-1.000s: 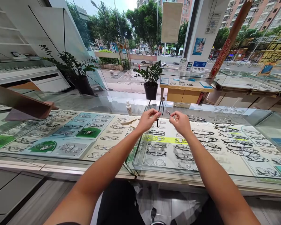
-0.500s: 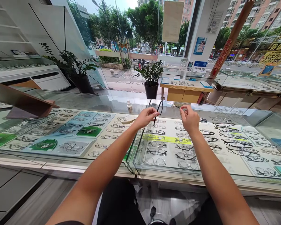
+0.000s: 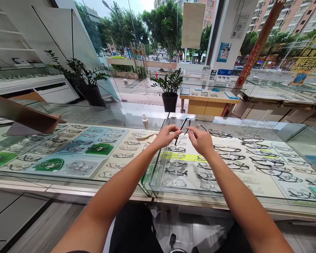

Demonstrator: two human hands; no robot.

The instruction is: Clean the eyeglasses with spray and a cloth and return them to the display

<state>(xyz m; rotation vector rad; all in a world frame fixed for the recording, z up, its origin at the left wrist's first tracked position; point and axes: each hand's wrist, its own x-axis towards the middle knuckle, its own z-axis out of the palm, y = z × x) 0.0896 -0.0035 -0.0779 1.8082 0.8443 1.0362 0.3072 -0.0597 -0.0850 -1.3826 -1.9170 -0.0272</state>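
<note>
Over the glass display surface [image 3: 126, 116], near its far edge, thin black-framed glasses [image 3: 183, 128] are pinched by left hand [image 3: 166, 136] and right hand [image 3: 200, 140] fingers; light pressure is probably best.

Two hands, left hand [image 3: 166, 136] and right hand [image 3: 201, 140], one pair of glasses [image 3: 183, 127], two potted plants [image 3: 169, 88], one small bottle [image 3: 145, 121]; displayed frames apparently dozens.

1. The pair of glasses [image 3: 183, 129] held above the glass counter [image 3: 100, 114]: its lenses are too thin and small to make out, and both hands' fingers cover part of it.
2. The left hand [image 3: 166, 136] and right hand [image 3: 201, 140] hide the display frames directly beneath them.
3. The small bottle [image 3: 145, 121] near the counter's far edge: label unreadable.
4. The counter is cut off at the left and right picture edges.
</note>
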